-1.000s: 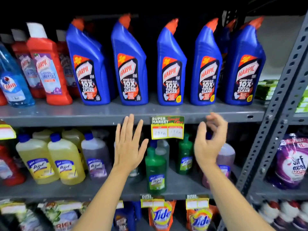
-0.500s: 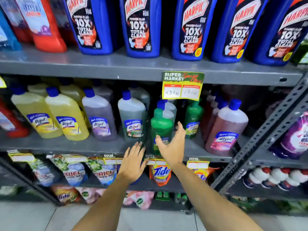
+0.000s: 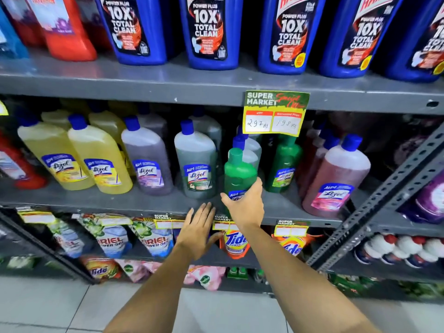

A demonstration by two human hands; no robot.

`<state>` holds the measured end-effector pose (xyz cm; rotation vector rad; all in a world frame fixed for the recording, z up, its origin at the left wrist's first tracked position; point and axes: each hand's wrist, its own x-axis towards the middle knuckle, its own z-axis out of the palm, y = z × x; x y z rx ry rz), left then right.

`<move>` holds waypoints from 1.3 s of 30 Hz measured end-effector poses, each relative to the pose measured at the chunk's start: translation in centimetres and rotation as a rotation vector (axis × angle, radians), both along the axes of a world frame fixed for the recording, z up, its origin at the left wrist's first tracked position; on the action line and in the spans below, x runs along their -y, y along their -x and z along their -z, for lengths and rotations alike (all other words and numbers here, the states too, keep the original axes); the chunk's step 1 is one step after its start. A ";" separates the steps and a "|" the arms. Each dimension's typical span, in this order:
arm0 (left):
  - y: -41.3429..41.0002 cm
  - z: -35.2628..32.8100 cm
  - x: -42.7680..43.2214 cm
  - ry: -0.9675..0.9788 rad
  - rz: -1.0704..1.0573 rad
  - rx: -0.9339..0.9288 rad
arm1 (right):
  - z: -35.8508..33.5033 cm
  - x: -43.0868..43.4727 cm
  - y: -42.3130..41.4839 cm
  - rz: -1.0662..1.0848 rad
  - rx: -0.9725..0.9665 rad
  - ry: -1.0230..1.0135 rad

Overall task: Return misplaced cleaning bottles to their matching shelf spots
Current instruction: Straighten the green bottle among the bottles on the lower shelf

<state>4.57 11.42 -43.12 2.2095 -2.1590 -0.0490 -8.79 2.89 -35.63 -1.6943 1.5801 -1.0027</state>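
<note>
- On the middle shelf [image 3: 149, 203] of a grey metal supermarket rack, a person's right hand [image 3: 243, 207] reaches the lower front of a green Lizol bottle [image 3: 240, 174], thumb on its left side and fingers spread around its right; whether the grip has closed firmly cannot be told.
- Green-capped and upright, the bottle stands at the shelf's front edge, just right of a grey-green Lizol bottle [image 3: 197, 169] with a blue cap and in front of two more blue-capped bottles.
- Farther back and to the right stands a second green Lizol bottle [image 3: 284, 167], partly hidden behind a yellow-and-green price tag [image 3: 276, 112] that hangs from the upper shelf [image 3: 216, 85] and reads "Super Market".
- Below the shelf edge, the left hand [image 3: 198, 233] hovers flat with fingers extended and loosely apart, holding nothing.
- Left along the same shelf stand a purple Lizol bottle [image 3: 147, 162] and yellow Lizol bottles [image 3: 98, 159]; to the right, a pink Lizol bottle [image 3: 336, 179].
- Above, blue Harpic bottles [image 3: 209, 32] marked "10X Total Clean" line the upper shelf, with a red bottle [image 3: 64, 30] at their left.
- Underneath, Ariel pouches [image 3: 110, 239] and Tide pouches [image 3: 235, 241] fill the lower shelf.
</note>
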 end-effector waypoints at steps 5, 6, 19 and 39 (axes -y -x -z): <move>-0.4 -0.3 -0.1 0.013 0.030 -0.027 | 0.0 0.7 1.6 0.024 0.009 -0.013; -0.4 -0.4 -0.1 0.013 0.034 -0.038 | 0.0 1.0 2.1 0.036 0.007 -0.018; 0.0 0.0 -0.1 0.004 0.020 0.002 | -0.2 4.1 8.2 0.170 0.025 -0.020; -0.1 0.5 -0.1 0.013 0.003 0.036 | 0.6 7.3 9.6 0.054 0.152 -0.044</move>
